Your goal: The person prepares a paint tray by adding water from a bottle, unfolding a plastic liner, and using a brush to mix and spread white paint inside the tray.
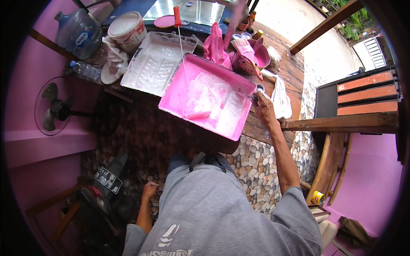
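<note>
My right hand [265, 109] grips the right rim of a pink-coated paint tray [247, 85], thumb and fingers closed at the corner. Wet pink paint pools in the tray, over a film-like lining. A paint roller with a red-orange handle [177, 18] lies across it, its long wire reaching down to the pink roller head [198, 115]. Low beside my body hangs my left hand [149, 190], fingers curled, with nothing visible in it. Left of the pink tray, and partly under its edge, sits a white paint tray [149, 59] with dark smears along its rim.
A paint-stained white bucket [127, 27], a large water jug [79, 36] and a crumpled cloth [116, 55] stand leftward. Behind the pink tray are a paintbrush [245, 51] and a pink pot [261, 55]. A fan [60, 109] and motorcycle [100, 187] are at left; a wooden beam [341, 123] juts in right.
</note>
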Demonstrator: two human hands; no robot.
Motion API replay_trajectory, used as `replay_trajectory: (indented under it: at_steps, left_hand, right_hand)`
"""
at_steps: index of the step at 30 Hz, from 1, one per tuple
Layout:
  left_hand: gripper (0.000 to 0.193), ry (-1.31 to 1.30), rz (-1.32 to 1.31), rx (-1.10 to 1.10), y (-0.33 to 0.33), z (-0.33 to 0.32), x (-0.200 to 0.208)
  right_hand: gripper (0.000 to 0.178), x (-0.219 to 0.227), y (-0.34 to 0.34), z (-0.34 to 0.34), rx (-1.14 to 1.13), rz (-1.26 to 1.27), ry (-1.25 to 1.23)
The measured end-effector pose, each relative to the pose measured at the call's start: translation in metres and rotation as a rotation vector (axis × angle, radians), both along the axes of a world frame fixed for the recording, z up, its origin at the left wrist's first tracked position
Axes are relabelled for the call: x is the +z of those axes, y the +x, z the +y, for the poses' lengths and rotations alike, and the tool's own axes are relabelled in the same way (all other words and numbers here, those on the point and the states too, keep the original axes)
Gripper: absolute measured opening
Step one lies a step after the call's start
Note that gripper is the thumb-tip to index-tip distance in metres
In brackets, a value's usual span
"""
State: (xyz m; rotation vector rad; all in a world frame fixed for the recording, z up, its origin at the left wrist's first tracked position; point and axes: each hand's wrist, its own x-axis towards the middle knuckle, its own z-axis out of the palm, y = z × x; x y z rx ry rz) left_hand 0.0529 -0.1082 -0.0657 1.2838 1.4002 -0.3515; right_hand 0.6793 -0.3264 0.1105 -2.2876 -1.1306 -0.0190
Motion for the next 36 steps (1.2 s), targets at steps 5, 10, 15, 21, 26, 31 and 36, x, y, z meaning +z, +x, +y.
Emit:
replay_trajectory:
  at_steps: [5,10,15,21,26,31,36]
  left_hand:
    - [0.019,0.054,0.01,-0.108,0.009,0.002,0.005]
    - [0.018,0.05,0.008,-0.066,0.005,-0.002,0.007]
    - [0.019,0.088,0.04,-0.12,0.018,-0.006,0.022]
    - [0.021,0.203,0.038,-0.256,0.022,-0.004,0.026]
    - [0.023,0.178,0.033,-0.27,0.026,-0.007,0.024]
    - [0.025,0.151,0.007,-0.204,0.035,-0.01,0.018]
    - [0.027,0.173,0.057,-0.308,0.032,0.002,0.003]
  right_hand:
    - [0.023,-0.006,0.008,0.005,-0.031,-0.031,0.067]
    - [0.023,0.003,-0.018,0.003,0.101,0.022,-0.015]
    - [0.023,0.003,-0.001,0.01,-0.022,-0.065,0.062]
    - [0.023,-0.001,-0.022,0.005,0.048,-0.029,-0.022]
    - [0.022,-0.005,-0.062,-0.016,0.149,-0.012,0.037]
    - [0.023,0.005,-0.103,-0.027,0.185,0.027,-0.017]
    - [0.022,0.02,-0.127,-0.037,0.256,0.075,-0.083]
